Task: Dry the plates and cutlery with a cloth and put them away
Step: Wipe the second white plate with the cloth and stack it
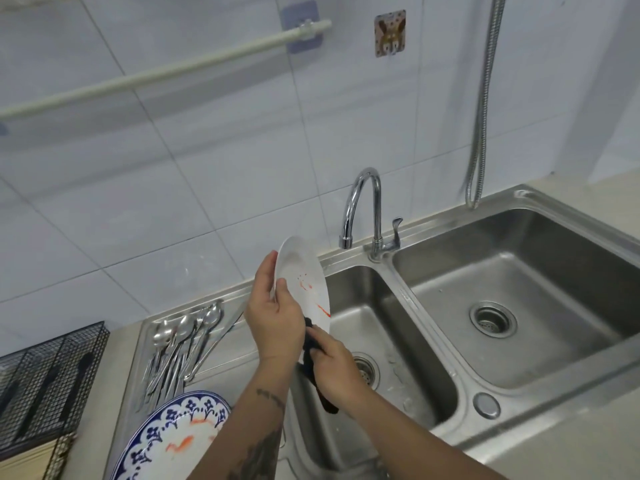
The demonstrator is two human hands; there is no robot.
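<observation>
A double sink (pixel 433 223) is set into the counter (pixel 554 455), its smaller basin (pixel 360 306) left of the larger basin (pixel 540 292). The faucet (pixel 363 206) stands behind the divide between them. On the drainboard (pixel 228 351) to the left lie the spoons (pixel 180 348), with a patterned plate (pixel 166 441) in front of them. A wire basket (pixel 48 379) sits further left. A small plate (pixel 301 275) is held on edge above the smaller basin's left rim, a cloth (pixel 313 372) at its lower edge.

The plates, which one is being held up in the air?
The plain white plate, gripped by the left hand above the sink. The other, the blue-patterned plate, lies flat on the drainboard.
</observation>
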